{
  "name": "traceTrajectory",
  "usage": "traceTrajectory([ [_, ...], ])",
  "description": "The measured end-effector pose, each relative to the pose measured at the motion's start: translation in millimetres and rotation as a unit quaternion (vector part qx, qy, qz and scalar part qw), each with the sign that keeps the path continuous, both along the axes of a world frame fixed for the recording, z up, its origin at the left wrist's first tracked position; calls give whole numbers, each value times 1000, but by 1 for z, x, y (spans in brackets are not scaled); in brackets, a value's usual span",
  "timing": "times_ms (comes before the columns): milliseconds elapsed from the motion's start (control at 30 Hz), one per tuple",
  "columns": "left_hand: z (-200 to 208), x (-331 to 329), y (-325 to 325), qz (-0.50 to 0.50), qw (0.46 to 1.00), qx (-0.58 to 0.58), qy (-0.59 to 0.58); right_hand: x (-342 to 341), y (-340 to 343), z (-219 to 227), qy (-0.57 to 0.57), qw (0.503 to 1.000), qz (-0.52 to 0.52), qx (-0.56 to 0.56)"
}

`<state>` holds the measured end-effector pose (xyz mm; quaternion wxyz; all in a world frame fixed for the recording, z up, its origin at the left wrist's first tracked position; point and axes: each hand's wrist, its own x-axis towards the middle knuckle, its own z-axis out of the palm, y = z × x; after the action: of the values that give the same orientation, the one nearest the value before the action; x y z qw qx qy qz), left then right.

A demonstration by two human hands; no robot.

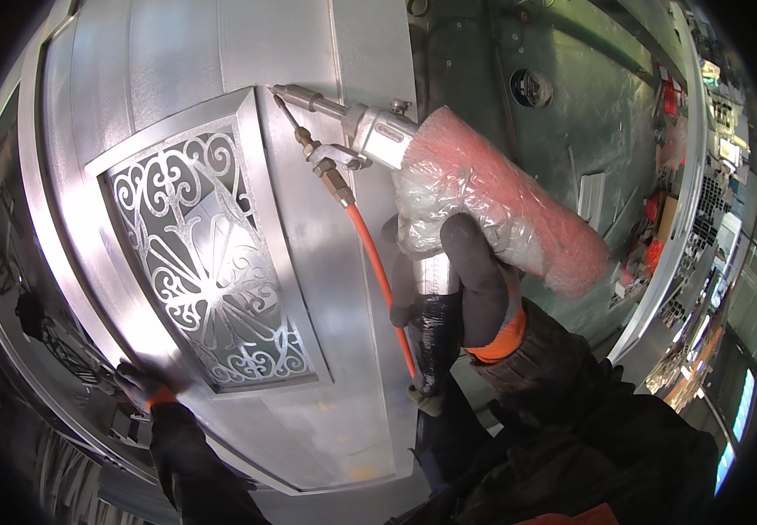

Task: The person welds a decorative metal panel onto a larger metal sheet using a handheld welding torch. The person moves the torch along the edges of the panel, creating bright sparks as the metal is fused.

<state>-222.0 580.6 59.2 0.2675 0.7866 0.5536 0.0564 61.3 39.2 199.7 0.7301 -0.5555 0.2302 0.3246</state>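
Note:
My right hand (479,280), in a grey glove with an orange cuff, is closed round the black-taped handle of a welding gun (385,137). The gun's rear body is bundled in clear and pink plastic wrap (501,206). Its nozzle and the thin wire-feed tip beside it point left at the upper right corner of a raised frame on a metal door (352,350). Whether the tip touches the metal cannot be made out. An orange hose (371,241) runs down from the wire feed. My left hand (144,387), gloved too, lies with fingers extended on the door's left edge.
Within the raised frame sits a silver scrollwork grille (212,289). Beyond the door, to the right, stretches a dark green surface (483,79) with a round opening. Shelves or benches with many small parts (715,201) line the far right. Metal strips (63,464) lie at lower left.

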Motion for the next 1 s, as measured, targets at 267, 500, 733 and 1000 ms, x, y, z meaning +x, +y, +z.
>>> traceTrajectory([
  [267, -8, -6, 1, -39, 998, 52, 28, 9, 7, 2, 49, 998, -23, 42],
  [500, -17, -15, 13, -42, 997, 41, 53, 12, 0, 0, 43, 997, 55, 15],
  [733, -9, -13, 10, -33, 996, 45, 64, 14, 2, -1, 25, 990, 134, -21],
  [1000, -10, -12, 8, -30, 997, 46, 56, 9, -5, -9, 35, 992, 121, 8],
])
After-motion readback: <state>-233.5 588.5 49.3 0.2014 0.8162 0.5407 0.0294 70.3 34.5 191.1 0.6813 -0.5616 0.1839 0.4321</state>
